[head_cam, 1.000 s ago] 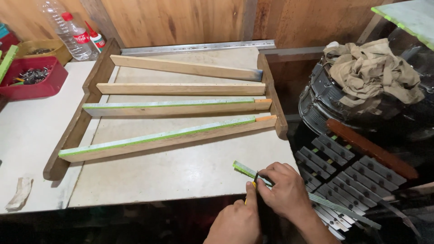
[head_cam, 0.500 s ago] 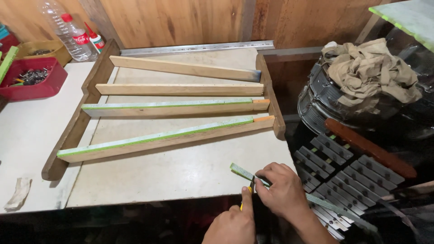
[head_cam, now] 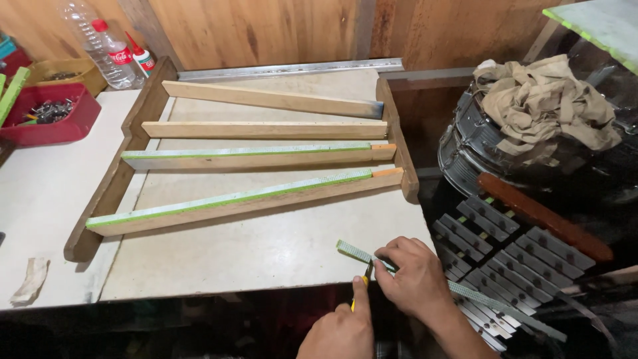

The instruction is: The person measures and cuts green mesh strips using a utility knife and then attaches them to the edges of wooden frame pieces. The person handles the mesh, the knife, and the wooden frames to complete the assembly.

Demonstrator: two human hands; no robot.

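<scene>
My right hand (head_cam: 415, 279) pinches a long thin grey-green strip (head_cam: 351, 251) at the table's front right corner. The strip runs from the tabletop down to the right, over a set of metal bars (head_cam: 505, 249). My left hand (head_cam: 339, 332) is just below it, closed on a small yellow-handled tool (head_cam: 362, 287) whose tip touches the strip beside my right fingers. The tool's blade is hidden. A wooden frame (head_cam: 397, 143) with several slats lies on the table beyond; its two nearer slats (head_cam: 232, 199) carry green-edged strips on top.
A drum (head_cam: 465, 156) with a beige cloth (head_cam: 541, 100) on it stands at the right, a reddish-brown stick (head_cam: 541, 216) in front of it. At the far left are a red tray (head_cam: 56, 126) of screws, a plastic bottle (head_cam: 103, 46) and a small glue bottle (head_cam: 141, 58).
My left hand has brought the yellow-handled tool up against the strip. My right hand has kept its hold and shifted slightly along the strip.
</scene>
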